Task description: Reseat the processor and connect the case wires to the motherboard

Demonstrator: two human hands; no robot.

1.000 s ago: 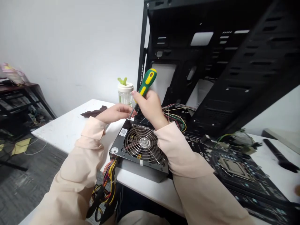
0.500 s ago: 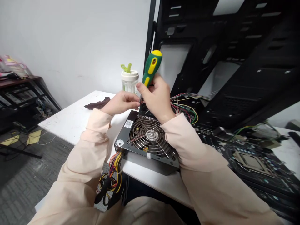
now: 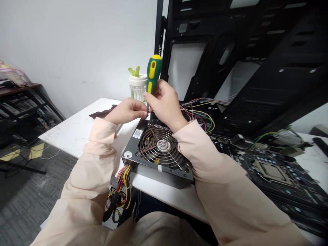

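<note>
My right hand (image 3: 167, 104) grips a green and yellow screwdriver (image 3: 154, 71) low on its handle, and the tool stands nearly upright with its shaft down. My left hand (image 3: 128, 111) has its thumb and fingers pinched together at the lower end of the shaft. Whatever lies between those fingertips is too small and covered to make out. Just below and in front of both hands rests a black computer power supply (image 3: 133, 147), its round fan grille facing up. A bundle of coloured cables (image 3: 123, 186) hangs from its near left corner over the table edge.
A large black computer case (image 3: 220, 51) stands open behind and to the right. Beside it lies a motherboard (image 3: 271, 171) with loose wires (image 3: 202, 116). On the white table (image 3: 79, 126) are a lidded cup (image 3: 137, 85) and a dark cloth (image 3: 102, 112). A shelf (image 3: 28, 89) stands far left.
The screwdriver has swung from a rightward lean to nearly upright and shifted left with my right hand. My left hand keeps its pinch at the shaft's end. The view has shifted slightly.
</note>
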